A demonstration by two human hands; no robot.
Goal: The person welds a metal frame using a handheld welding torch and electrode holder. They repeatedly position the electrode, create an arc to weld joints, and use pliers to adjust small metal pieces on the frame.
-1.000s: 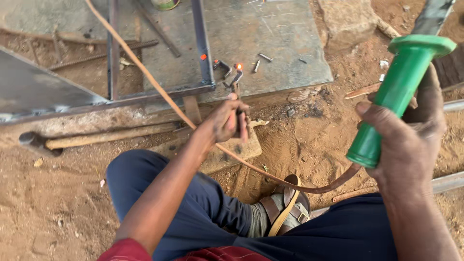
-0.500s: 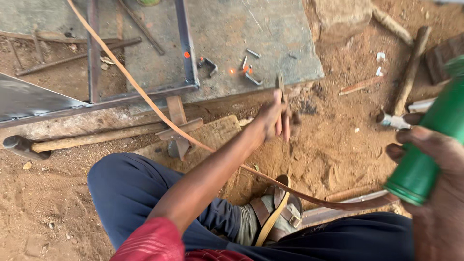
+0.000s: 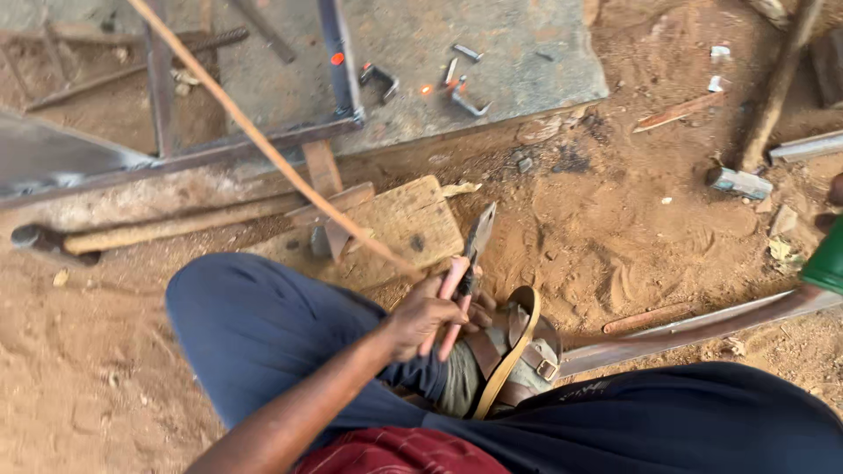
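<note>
My left hand (image 3: 430,316) is closed around a pair of pliers (image 3: 472,250) with pale pink handles, jaws pointing up, just above my sandalled foot (image 3: 514,351). A brown cable (image 3: 263,140) runs from the top left down to this hand. Of my right hand (image 3: 836,197) only a sliver shows at the right edge, on a green handle (image 3: 825,263). Small bent metal pieces (image 3: 461,92) lie on the grey slab (image 3: 527,53), one with a glowing orange spot.
A welded steel frame (image 3: 338,61) rests across the slab. A wooden block (image 3: 408,219) and a wooden-handled hammer (image 3: 149,230) lie on the sandy ground. A long metal bar (image 3: 702,326), a stick (image 3: 777,83) and scraps are at right.
My left hand has drawn back from the slab's edge to my foot, still holding the pliers. The green handle and right hand have slid almost out of frame to the right.
</note>
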